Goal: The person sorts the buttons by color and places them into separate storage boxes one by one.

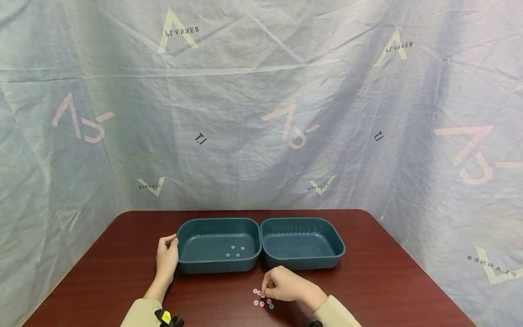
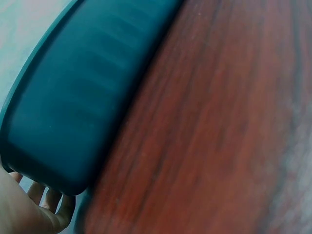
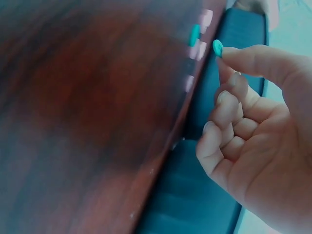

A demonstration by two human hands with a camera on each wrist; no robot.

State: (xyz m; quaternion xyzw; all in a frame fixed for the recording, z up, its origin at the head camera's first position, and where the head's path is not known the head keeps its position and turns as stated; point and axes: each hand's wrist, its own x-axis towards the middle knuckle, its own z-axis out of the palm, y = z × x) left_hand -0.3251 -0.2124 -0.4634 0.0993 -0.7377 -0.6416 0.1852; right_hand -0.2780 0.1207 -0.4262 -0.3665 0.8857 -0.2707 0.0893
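My right hand pinches a small blue-green button between thumb and index finger, the other fingers curled toward the palm. Just below it on the table are several pink buttons and one loose blue button. At the far left, my left hand touches the outer end of the left teal bin, its fingertips against the wall below the rim in the left wrist view. Several light blue buttons lie on that bin's floor.
A second teal bin stands against the right side of the first, with no buttons showing in it. Both sit on a dark red wood-grain table. A grey printed cloth hangs behind and at both sides.
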